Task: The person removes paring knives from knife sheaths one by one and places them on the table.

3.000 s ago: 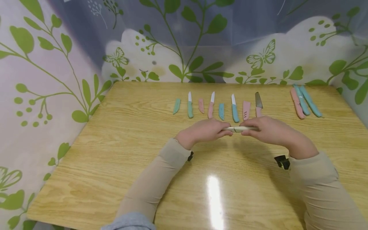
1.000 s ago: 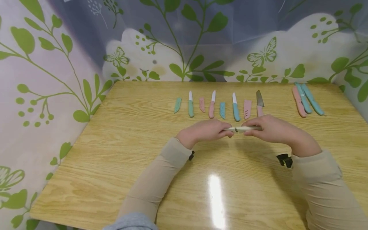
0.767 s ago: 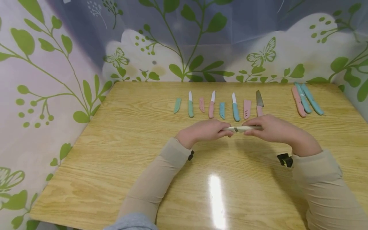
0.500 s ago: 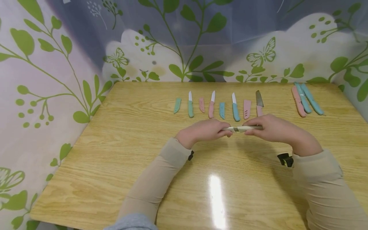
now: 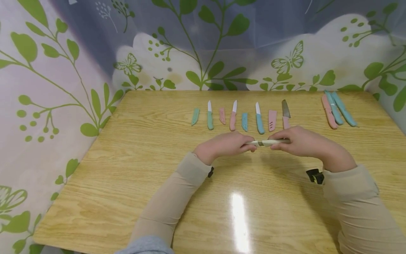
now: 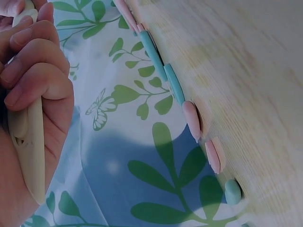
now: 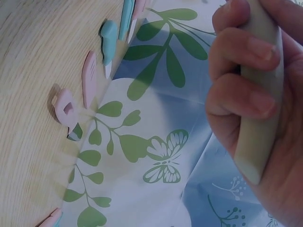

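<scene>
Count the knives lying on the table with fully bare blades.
4, left to right in the head view: green-handled knife, pink-handled knife, blue-handled knife, and dark-bladed knife, its handle partly behind the right hand. Blades in the far-right bunch may be hidden.

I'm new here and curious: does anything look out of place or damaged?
I see no damage or spills. Only the pink and blue cluster at far right looks slightly odd: bunched and slanted, unlike the spaced row of knives and sheaths.
</scene>
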A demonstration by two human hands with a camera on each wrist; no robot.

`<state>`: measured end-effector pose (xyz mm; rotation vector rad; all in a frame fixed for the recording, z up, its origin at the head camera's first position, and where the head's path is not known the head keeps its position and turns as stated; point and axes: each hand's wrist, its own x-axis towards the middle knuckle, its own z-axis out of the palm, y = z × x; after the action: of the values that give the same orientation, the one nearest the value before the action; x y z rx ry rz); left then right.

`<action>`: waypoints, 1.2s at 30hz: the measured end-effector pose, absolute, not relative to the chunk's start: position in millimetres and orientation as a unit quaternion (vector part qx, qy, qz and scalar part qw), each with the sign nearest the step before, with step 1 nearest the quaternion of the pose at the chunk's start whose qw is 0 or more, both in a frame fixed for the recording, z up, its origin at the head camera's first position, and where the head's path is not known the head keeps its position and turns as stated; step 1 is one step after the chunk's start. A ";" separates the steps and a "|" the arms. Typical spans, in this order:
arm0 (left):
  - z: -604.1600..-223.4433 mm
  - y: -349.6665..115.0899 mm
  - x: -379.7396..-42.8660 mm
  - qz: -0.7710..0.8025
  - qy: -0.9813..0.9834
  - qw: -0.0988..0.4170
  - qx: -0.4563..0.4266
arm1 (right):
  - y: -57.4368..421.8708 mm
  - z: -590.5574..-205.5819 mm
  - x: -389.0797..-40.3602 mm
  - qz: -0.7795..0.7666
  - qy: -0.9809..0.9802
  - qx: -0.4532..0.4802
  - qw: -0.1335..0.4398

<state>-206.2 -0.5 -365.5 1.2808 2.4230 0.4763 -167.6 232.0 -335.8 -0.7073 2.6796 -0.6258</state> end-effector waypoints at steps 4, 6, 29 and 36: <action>-366.5 -1.8 -206.5 0.169 0.857 0.177 0.454 | 233.0 -336.0 -167.1 -0.220 0.934 -0.238 0.150; -366.2 -2.9 -206.6 0.173 0.857 0.177 0.452 | 233.7 -335.8 -167.2 -0.220 0.935 -0.235 0.148; -367.3 -6.3 -207.8 0.155 0.864 0.154 0.453 | 242.6 -335.0 -170.2 -0.205 0.941 -0.234 0.135; -367.4 -6.4 -208.8 0.159 0.864 0.157 0.452 | 245.1 -334.7 -170.7 -0.206 0.942 -0.223 0.144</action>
<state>-208.8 -6.4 -367.4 1.2941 2.4721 0.4552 -170.7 245.1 -334.7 -0.6441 2.7141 -0.5931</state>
